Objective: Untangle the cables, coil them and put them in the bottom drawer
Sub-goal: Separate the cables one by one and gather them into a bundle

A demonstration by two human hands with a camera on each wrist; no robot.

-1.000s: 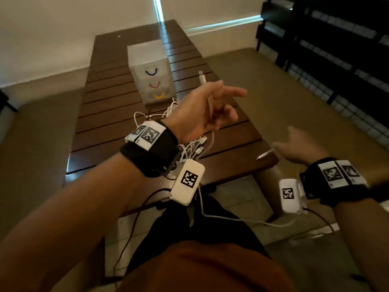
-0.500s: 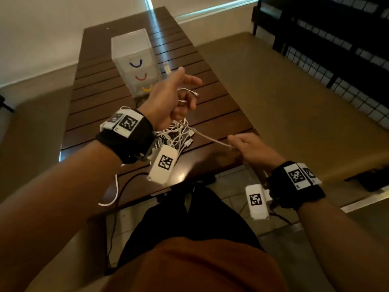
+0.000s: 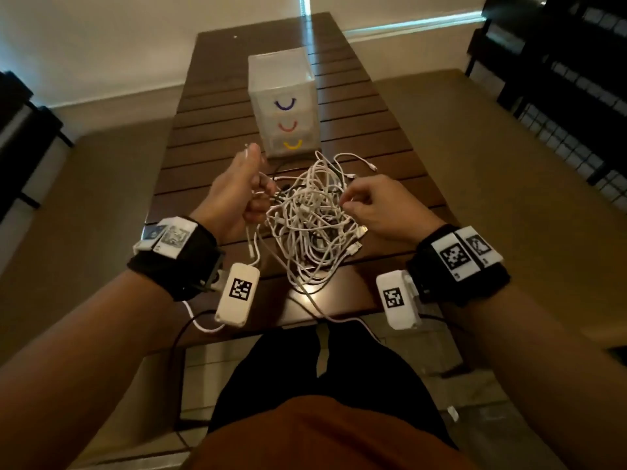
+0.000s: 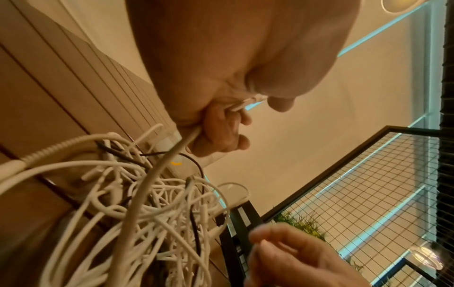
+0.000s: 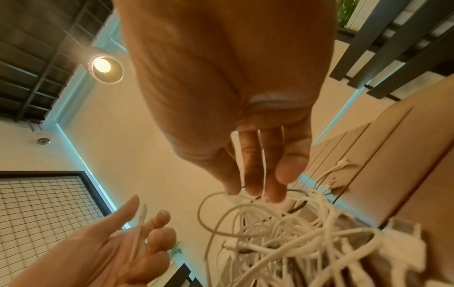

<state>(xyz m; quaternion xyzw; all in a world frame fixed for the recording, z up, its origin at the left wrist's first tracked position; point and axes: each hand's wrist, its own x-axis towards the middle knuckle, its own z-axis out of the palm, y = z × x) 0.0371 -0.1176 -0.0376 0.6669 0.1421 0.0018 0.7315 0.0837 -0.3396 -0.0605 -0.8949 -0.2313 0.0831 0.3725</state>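
A tangle of white cables (image 3: 312, 215) with a few black strands lies on the slatted wooden table (image 3: 217, 137), in front of a small translucent drawer unit (image 3: 281, 79). Its bottom drawer (image 3: 291, 145) has a yellow handle and is closed. My left hand (image 3: 261, 184), at the tangle's left edge, grips one white cable (image 4: 152, 174) in curled fingers (image 4: 221, 136), with the plug end sticking up by the thumb. My right hand (image 3: 346, 201) is on the tangle's right side, its fingertips (image 5: 255, 186) bunched and pinching a strand.
Cushioned benches flank the table on the left (image 3: 84, 198) and right (image 3: 492, 147). A black lattice rack (image 3: 559, 62) stands at the far right. One cable (image 3: 339, 320) trails off the table's near edge toward my lap.
My left hand has come down from a raised position to the tangle's left side, still holding its cable. My right hand has moved in from the table's right edge onto the tangle.
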